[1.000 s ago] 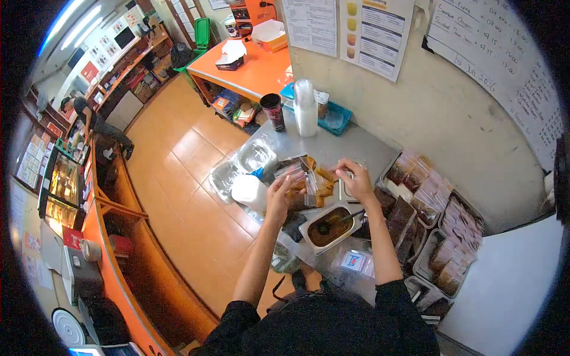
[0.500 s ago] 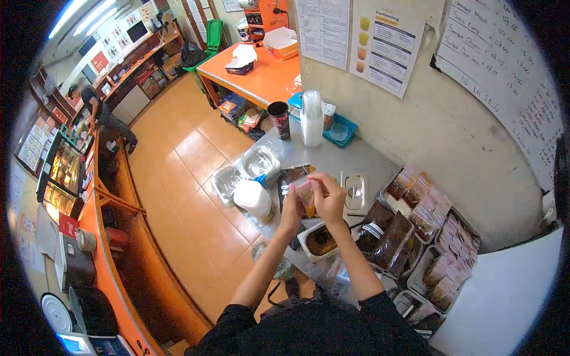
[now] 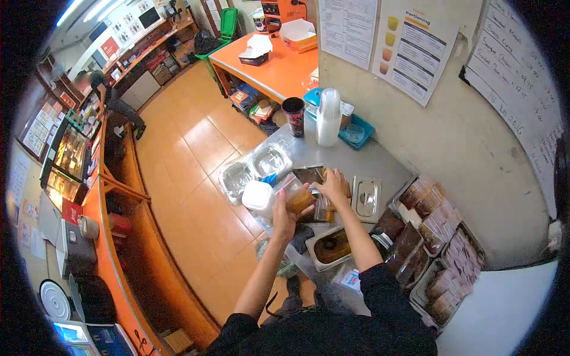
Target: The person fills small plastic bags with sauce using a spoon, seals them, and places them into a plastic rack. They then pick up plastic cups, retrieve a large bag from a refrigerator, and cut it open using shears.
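My left hand [image 3: 285, 215] is closed around the lower part of a clear plastic bag [image 3: 295, 191] with yellow-brown sauce in it. My right hand [image 3: 334, 188] is just right of that bag, its bent fingers apart over a dark tray of packets [image 3: 309, 174]; I see nothing held in them. More sauce packets [image 3: 324, 209] lie below my hands. Close by on the right is a metal pan of brown sauce [image 3: 332, 245] with something dark and round in it. A white container [image 3: 257, 194] stands left of my left hand.
Film-covered metal pans [image 3: 254, 166] sit at the left. Behind are a dark cup [image 3: 294, 113], stacked clear cups [image 3: 328, 118] and a blue basket [image 3: 358, 139]. A metal lid [image 3: 367, 199] and trays of filled bags [image 3: 446, 282] lie right. A person [image 3: 110, 101] stands far left.
My hands have moved apart. The sauce bag has shifted left and tilted in my left hand, and my right hand has let go of its top. The view has turned slightly.
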{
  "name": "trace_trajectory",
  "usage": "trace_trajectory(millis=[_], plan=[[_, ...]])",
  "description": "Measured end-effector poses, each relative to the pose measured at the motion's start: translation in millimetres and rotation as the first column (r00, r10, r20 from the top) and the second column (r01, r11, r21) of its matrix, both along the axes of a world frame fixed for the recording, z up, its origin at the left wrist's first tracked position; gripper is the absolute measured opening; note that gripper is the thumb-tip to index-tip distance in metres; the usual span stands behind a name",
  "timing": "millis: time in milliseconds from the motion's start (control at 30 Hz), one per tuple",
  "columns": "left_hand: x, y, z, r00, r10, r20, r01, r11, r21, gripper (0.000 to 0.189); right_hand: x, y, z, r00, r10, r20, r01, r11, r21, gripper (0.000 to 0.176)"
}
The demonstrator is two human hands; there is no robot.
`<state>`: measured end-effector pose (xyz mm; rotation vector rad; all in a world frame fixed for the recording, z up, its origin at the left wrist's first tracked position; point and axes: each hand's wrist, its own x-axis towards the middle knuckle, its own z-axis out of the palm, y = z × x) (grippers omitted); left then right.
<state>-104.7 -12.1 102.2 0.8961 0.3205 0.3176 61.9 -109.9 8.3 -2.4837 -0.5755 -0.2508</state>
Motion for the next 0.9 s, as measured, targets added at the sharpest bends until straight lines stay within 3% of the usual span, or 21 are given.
trace_trajectory(millis=[67, 100, 133, 233, 267, 333, 367, 400, 467, 500, 533, 567, 600, 667, 700, 833, 900], plan=[[-1.4, -0.8, 7.4, 1.000, -0.016, 0.008, 0.016, 0.997, -0.071, 0.050, 5.1, 12.9, -17.3, 0.994, -0.092, -0.052, 0.091, 0.996, -0.019, 0.015], [-1.4, -0.3, 8.8, 1.000, -0.007, 0.008, 0.008, 0.998, -0.069, 0.050, 5.0, 12.6, -13.1, 0.991, -0.114, -0.064, 0.119, 0.989, 0.092, 0.011], [-1.0, -0.1, 9.5, 1.000, -0.015, 0.000, 0.014, 0.999, -0.046, 0.050, 6.1, 7.7, -4.0, 0.992, -0.107, -0.064, 0.112, 0.989, 0.093, 0.011], [3.6, 2.6, 2.1, 1.000, -0.018, -0.007, 0.018, 0.998, -0.054, 0.048, 2.5, -20.7, 31.4, 0.987, 0.152, 0.054, -0.159, 0.857, 0.490, 0.007], [7.9, 3.6, -0.9, 1.000, -0.016, 0.006, 0.017, 0.997, -0.077, 0.047, -5.6, -30.2, 49.8, 0.987, 0.149, 0.053, -0.156, 0.860, 0.485, 0.007], [13.5, 3.5, -1.3, 1.000, -0.002, 0.014, 0.004, 0.996, -0.090, 0.044, -21.9, -49.0, 86.1, 0.938, 0.336, -0.087, -0.207, 0.743, 0.636, 0.009], [16.2, 4.7, -1.1, 1.000, -0.014, 0.013, 0.015, 0.997, -0.073, 0.043, -29.3, -52.2, 97.2, 0.887, 0.442, -0.129, -0.189, 0.605, 0.774, 0.009], [18.8, 4.1, 0.0, 1.000, -0.026, 0.011, 0.027, 0.998, -0.056, 0.042, -37.2, -52.1, 105.8, 0.891, 0.437, -0.126, -0.189, 0.607, 0.772, 0.009], [21.2, -5.5, 5.8, 1.000, 0.007, -0.002, -0.007, 0.999, -0.044, 0.040, -53.5, -45.0, 118.0, 0.735, 0.615, -0.286, -0.102, 0.517, 0.850, 0.009], [19.9, -5.3, -2.8, 0.997, -0.032, -0.076, 0.036, 0.998, 0.049, 0.041, -61.0, -37.8, 118.5, 0.742, 0.609, -0.281, -0.102, 0.516, 0.850, 0.009], [19.5, -5.6, -14.2, 0.986, -0.062, -0.152, 0.083, 0.987, 0.139, 0.041, -68.4, -28.7, 116.9, 0.828, 0.519, -0.213, -0.170, 0.593, 0.787, 0.009], [25.4, -16.1, -27.0, 0.997, 0.031, -0.070, -0.019, 0.986, 0.164, 0.045, -72.1, -22.0, 116.1, 0.893, 0.430, -0.128, -0.221, 0.670, 0.708, 0.009], [23.4, -15.8, -28.4, 0.997, 0.029, -0.068, -0.017, 0.986, 0.164, 0.045, -75.1, -18.7, 120.3, 0.895, 0.428, -0.126, -0.221, 0.671, 0.708, 0.009], [16.9, -11.2, -32.3, 0.994, -0.106, -0.028, 0.109, 0.985, 0.138, 0.050, -82.5, -15.4, 127.3, 0.954, 0.270, 0.130, -0.290, 0.721, 0.629, 0.007], [16.4, -26.1, -6.2, 1.000, -0.016, 0.009, 0.016, 1.000, 0.023, 0.052, -86.1, -15.5, 130.1, 0.961, 0.241, 0.132, -0.270, 0.737, 0.620, 0.008], [13.8, -31.7, 1.8, 0.999, -0.019, 0.030, 0.018, 0.999, 0.034, 0.053, -94.9, -15.8, 136.9, 0.965, 0.180, 0.189, -0.258, 0.767, 0.588, 0.009], [15.7, -35.3, -1.3, 0.996, 0.089, -0.004, -0.088, 0.991, 0.102, 0.045, -98.6, -15.1, 136.9, 0.965, 0.155, 0.212, -0.249, 0.799, 0.548, 0.010]])
